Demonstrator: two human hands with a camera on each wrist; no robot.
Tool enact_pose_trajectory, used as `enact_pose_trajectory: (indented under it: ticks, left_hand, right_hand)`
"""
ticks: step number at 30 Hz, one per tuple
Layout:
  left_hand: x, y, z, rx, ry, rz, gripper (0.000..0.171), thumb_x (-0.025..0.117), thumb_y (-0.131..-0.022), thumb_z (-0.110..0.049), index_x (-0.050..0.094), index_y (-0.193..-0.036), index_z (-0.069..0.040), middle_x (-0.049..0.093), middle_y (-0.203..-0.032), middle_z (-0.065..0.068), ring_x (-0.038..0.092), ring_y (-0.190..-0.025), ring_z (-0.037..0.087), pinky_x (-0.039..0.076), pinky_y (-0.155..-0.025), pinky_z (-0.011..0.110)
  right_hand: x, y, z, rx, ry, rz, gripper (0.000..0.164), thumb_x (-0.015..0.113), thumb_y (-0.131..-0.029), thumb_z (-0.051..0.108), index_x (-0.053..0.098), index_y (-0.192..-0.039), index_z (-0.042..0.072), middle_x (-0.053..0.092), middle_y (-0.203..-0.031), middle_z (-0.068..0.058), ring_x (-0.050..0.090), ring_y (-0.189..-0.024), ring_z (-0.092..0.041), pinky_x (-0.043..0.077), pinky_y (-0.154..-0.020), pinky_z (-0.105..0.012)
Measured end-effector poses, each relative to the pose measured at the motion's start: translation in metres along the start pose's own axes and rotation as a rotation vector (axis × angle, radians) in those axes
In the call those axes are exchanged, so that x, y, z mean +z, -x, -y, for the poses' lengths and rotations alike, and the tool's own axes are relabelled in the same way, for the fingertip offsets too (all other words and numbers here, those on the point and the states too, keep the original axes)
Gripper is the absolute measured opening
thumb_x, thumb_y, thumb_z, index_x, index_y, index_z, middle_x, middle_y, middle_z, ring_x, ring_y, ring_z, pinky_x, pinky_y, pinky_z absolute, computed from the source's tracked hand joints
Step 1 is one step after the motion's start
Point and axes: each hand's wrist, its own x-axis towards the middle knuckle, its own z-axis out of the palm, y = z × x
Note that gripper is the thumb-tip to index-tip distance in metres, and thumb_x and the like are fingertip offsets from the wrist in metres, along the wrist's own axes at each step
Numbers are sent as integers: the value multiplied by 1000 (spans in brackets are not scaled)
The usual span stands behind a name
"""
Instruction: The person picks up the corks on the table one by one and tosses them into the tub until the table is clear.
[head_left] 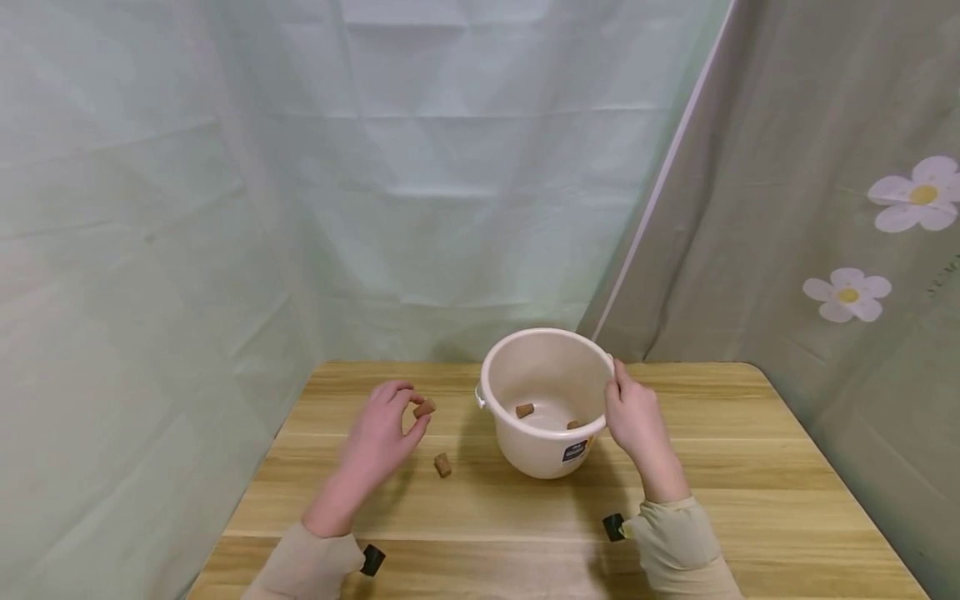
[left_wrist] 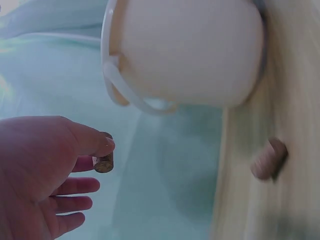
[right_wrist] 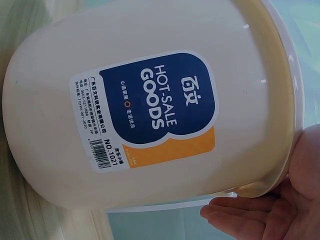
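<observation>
A cork (head_left: pixel 424 407) is pinched between the thumb and index finger of my left hand (head_left: pixel 378 433), raised to the left of a cream plastic bucket (head_left: pixel 525 442). The other fingers of that hand spread away from the cork in the left wrist view. On the table near the bucket's left side lies a second cork (head_left: pixel 442 465). Inside the bucket, one cork (head_left: pixel 524 410) rests on the bottom, and another cork (head_left: pixel 573 424) is partly hidden by the front rim. My right hand (head_left: pixel 636 415) grips the bucket's right rim, its fingers against the outer wall below the rim.
The bucket stands upright on a wooden table (head_left: pixel 750 483). Its white handle (left_wrist: pixel 135 95) hangs down along the side. A printed label (right_wrist: pixel 150 110) is stuck on the wall. Pale curtains (head_left: pixel 465 167) enclose the table at the back and sides.
</observation>
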Motion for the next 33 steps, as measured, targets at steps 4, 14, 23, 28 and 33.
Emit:
enact_pose_trajectory:
  ticks: [4,14,23,28,33]
  left_hand:
    - [4,-10,-12,51,27,-25,19,87,-88,-7,68,-90,-10,69,-124,15,62,-127,38,56,-105,53]
    - [6,-22,-35,113,75,-50,17,86,-90,-6,70,-93,-13,69,-125,12,60,-130,38,54,-108,53]
    - [7,-34,-57,165,51,-58,17,85,-91,-9,70,-97,-10,67,-130,14,58,-132,36,59,-103,49]
    - [11,-44,-71,215,-2,-79,17,85,-92,-11,71,-102,-7,67,-128,17,57,-133,39,55,-109,50]
    - [16,-52,-86,287,-52,-116,15,83,-93,-9,71,-100,-5,68,-121,17,59,-129,40,46,-118,53]
  right_hand:
    - [0,0,0,-4,4,0,56,33,-114,21,36,-163,-5,51,-151,-34,52,-137,-55,43,-113,-68]
    - [1,0,0,-8,-4,-5,56,33,-114,21,36,-163,-6,51,-151,-35,51,-138,-55,42,-114,-68]
    - [0,0,1,-3,-10,-4,56,34,-114,21,35,-164,-5,50,-153,-34,50,-139,-55,41,-115,-67]
    - [0,0,1,-6,-8,-3,56,34,-114,22,36,-163,-5,50,-152,-34,51,-138,-55,43,-114,-68]
    - [1,0,1,-11,-11,-8,57,34,-114,22,36,-163,-5,50,-152,-34,52,-137,-55,43,-113,-68]
